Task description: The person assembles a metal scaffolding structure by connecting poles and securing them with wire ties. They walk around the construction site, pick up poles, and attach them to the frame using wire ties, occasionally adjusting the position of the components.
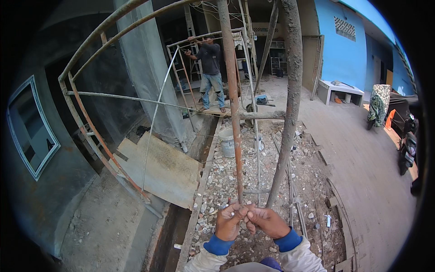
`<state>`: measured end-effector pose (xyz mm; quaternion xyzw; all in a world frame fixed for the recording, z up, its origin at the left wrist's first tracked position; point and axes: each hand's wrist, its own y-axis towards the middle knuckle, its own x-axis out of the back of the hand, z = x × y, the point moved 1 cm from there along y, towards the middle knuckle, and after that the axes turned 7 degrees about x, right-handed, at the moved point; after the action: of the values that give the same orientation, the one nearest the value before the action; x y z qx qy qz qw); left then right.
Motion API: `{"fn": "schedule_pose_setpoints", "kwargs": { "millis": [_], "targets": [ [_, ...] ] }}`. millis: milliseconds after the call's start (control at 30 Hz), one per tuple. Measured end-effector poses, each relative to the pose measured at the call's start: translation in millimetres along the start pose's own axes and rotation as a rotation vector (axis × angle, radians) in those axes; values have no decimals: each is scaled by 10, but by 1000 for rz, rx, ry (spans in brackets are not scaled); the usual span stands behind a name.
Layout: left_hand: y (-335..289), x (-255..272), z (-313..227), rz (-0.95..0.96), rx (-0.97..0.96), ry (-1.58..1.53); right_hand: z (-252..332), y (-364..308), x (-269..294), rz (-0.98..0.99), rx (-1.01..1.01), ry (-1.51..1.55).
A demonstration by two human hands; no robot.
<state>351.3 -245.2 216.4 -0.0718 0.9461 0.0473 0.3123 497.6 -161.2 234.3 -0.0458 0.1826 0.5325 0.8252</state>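
My left hand [229, 223] and my right hand [269, 222] meet in front of me at the lower middle, fingertips pinched close together. Whatever lies between the fingers is too small or too hidden to make out. Both wrists show blue cuffs below pale sleeves. Just beyond the hands a rusty scaffold pole [234, 113] runs down to the ground. Right of it leans a thicker, cement-crusted pole [290, 86], joined to it by a short crossbar [263, 116].
Gravel and rubble [217, 181] cover the ground, with a white bucket [227, 144] on it. A trench [174, 231] runs along the left, partly covered by a plywood sheet [165, 170]. Scaffold frames [79, 106] stand left; a co-worker [210, 68] grips one farther back. A motorbike [408, 143] is far right.
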Motion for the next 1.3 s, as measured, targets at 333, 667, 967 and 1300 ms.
{"fn": "schedule_pose_setpoints", "kwargs": {
  "millis": [333, 667, 967, 1300],
  "targets": [
    [373, -372, -27, -373, -237, -17, -115, -184, 261, 11, 127, -636],
    [1068, -1258, 107, -335, -454, -173, 435, -652, 993, -21, 190, -721],
    [1668, -2285, -391, -377, -880, 451, 1665, -222, 1739, -115, 564, -627],
    [2149, -2760, -2411, -671, -1293, 1173, 4553, 1688, 2566, -600, 1264, -1111]
  ]
}}
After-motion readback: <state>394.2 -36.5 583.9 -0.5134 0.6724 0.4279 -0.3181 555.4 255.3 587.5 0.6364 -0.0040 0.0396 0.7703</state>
